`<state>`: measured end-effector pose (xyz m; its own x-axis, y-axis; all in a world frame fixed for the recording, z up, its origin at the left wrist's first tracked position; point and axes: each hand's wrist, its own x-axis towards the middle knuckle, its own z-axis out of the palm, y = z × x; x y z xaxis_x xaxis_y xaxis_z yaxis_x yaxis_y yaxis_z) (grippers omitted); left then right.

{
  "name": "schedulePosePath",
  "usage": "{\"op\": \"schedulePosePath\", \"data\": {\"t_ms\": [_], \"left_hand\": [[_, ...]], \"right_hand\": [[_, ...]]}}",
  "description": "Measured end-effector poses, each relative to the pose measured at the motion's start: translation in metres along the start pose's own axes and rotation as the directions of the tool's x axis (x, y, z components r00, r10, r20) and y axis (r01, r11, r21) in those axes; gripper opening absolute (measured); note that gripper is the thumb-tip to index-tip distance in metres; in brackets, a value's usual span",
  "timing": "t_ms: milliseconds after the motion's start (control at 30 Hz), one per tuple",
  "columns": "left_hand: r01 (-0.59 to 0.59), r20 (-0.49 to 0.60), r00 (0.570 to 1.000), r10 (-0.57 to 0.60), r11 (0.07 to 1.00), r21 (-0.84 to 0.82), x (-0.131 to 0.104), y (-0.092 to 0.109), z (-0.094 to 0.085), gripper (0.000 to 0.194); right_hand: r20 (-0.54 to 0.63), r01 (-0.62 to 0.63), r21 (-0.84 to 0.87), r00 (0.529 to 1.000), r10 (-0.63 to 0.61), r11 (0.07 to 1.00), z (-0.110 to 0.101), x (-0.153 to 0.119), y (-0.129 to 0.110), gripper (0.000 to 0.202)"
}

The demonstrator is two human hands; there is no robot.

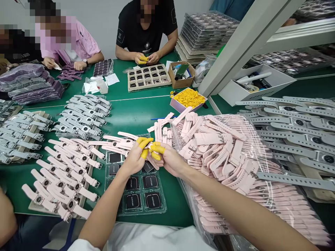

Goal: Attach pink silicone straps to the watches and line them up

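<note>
My left hand (pixel 136 156) and my right hand (pixel 165 157) meet above a clear plastic tray (pixel 163 205) of dark square watch faces (pixel 153 200). Yellow finger cots cover several fingertips. Both hands pinch a small watch piece, mostly hidden by the fingers, and a pink strap end (pixel 152 161) shows below them. Pink-strapped watches (pixel 123 143) lie just behind my left hand. Right of my right hand, loose pink straps (pixel 222 150) are heaped on plastic-wrapped rows of more straps.
Pink watches (pixel 61 184) fill a tray at left, with grey-strapped watches (pixel 81 116) behind. Grey watches (pixel 298 122) are stacked at right. A box of yellow finger cots (pixel 188 98) stands beyond the straps, near a slanted metal post (pixel 235 45). Several people sit around the table.
</note>
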<state>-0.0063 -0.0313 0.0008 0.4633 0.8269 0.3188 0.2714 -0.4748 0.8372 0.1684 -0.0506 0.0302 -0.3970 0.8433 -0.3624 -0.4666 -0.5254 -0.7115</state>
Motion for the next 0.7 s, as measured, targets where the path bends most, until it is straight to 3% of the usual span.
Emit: {"op": "schedulePosePath", "data": {"t_ms": [100, 300, 567, 700], "left_hand": [[0.022, 0.071, 0.997, -0.022, 1.0, 0.007, 0.0, 0.006, -0.005, 0.044], [-0.046, 0.165, 0.986, -0.005, 0.952, 0.304, 0.0, 0.013, -0.011, 0.042], [0.042, 0.175, 0.983, -0.061, 0.993, 0.113, 0.0, 0.016, -0.019, 0.045], [-0.012, 0.202, 0.979, -0.03, 0.978, 0.206, 0.002, 0.023, -0.023, 0.052]], "right_hand": [[-0.017, -0.017, -0.011, 1.0, 0.017, 1.0, -0.001, -0.001, -0.001, 0.037], [-0.014, -0.075, -0.093, 0.997, 0.074, 0.993, -0.003, -0.001, -0.002, 0.032], [-0.032, -0.028, -0.102, 0.999, 0.025, 0.994, -0.001, -0.002, -0.004, 0.033], [-0.025, -0.012, -0.115, 1.0, 0.009, 0.993, -0.001, -0.002, -0.005, 0.036]]}}
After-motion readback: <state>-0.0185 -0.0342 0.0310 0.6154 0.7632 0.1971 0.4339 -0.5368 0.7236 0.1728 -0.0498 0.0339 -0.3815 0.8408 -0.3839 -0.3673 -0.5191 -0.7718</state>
